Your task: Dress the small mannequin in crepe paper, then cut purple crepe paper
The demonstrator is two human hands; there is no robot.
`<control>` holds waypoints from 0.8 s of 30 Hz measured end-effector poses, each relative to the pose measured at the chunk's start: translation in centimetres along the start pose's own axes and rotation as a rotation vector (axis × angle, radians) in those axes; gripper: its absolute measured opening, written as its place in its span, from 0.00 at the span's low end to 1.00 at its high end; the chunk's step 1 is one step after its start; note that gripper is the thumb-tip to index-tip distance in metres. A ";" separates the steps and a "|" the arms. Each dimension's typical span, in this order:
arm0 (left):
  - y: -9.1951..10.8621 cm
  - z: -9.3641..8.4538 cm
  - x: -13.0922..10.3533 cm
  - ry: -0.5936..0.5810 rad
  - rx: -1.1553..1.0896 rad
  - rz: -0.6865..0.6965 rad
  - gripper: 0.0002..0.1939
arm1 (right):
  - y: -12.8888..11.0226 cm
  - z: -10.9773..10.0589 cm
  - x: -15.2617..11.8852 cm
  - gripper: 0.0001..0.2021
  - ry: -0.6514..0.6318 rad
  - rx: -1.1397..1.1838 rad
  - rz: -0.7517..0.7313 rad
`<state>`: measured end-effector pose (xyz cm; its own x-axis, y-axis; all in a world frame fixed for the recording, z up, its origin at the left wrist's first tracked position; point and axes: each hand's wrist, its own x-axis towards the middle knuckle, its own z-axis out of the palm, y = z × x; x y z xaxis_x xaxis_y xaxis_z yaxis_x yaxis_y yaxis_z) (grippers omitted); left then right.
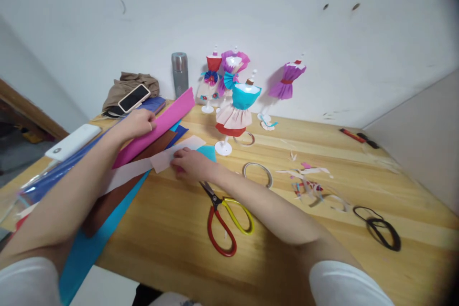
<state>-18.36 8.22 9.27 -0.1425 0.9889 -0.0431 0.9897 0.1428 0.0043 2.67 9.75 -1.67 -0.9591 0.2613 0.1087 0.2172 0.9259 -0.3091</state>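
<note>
My left hand is closed on a long folded strip of bright pink crepe paper at the left of the table. My right hand has its fingers curled on a pale pink paper strip, lower and to the right; its fingertips are partly hidden. Brown paper and light blue paper lie beneath these strips. Just below my right wrist rest scissors with one red and one yellow handle, blades slightly apart. A small dress form in a blue, pale pink and red paper dress stands beyond my right hand.
More dressed forms stand by the wall, near a grey flask. A phone leans on brown cloth; a white device lies left. Tape rolls, paper scraps and a black band lie right.
</note>
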 end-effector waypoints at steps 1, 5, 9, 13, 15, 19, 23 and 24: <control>0.0 -0.7 -0.1 0.011 -0.032 -0.025 0.09 | 0.1 0.1 0.3 0.11 0.006 0.006 0.003; 0.6 -2.4 -0.9 0.075 -0.137 -0.095 0.08 | 1.2 0.1 1.7 0.09 0.018 0.053 -0.012; 0.7 -3.3 -1.3 0.181 -0.156 -0.100 0.08 | 2.1 -0.3 2.2 0.09 0.030 0.070 -0.044; 0.7 -5.3 -1.5 0.292 -0.159 -0.150 0.12 | 2.2 -0.2 2.0 0.09 0.044 0.073 -0.053; 0.9 -6.7 -1.9 0.370 -0.149 -0.187 0.15 | 2.1 -0.2 2.0 0.08 0.047 0.070 -0.054; 1.8 -9.3 -3.1 0.609 -0.097 -0.155 0.18 | 2.0 -0.3 2.2 0.06 0.031 0.057 -0.059; 3.4 -11.4 -4.9 0.772 -0.054 -0.047 0.20 | 1.9 -0.6 2.3 0.05 0.011 0.043 -0.062; 3.9 -11.9 -5.3 0.793 -0.031 -0.036 0.21 | 1.9 -0.6 2.4 0.06 0.011 0.045 -0.061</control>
<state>-13.85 4.00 21.43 -0.1508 0.7168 0.6808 0.9853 0.1645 0.0451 0.92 12.32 -1.42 -0.9683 0.2079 0.1387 0.1498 0.9271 -0.3436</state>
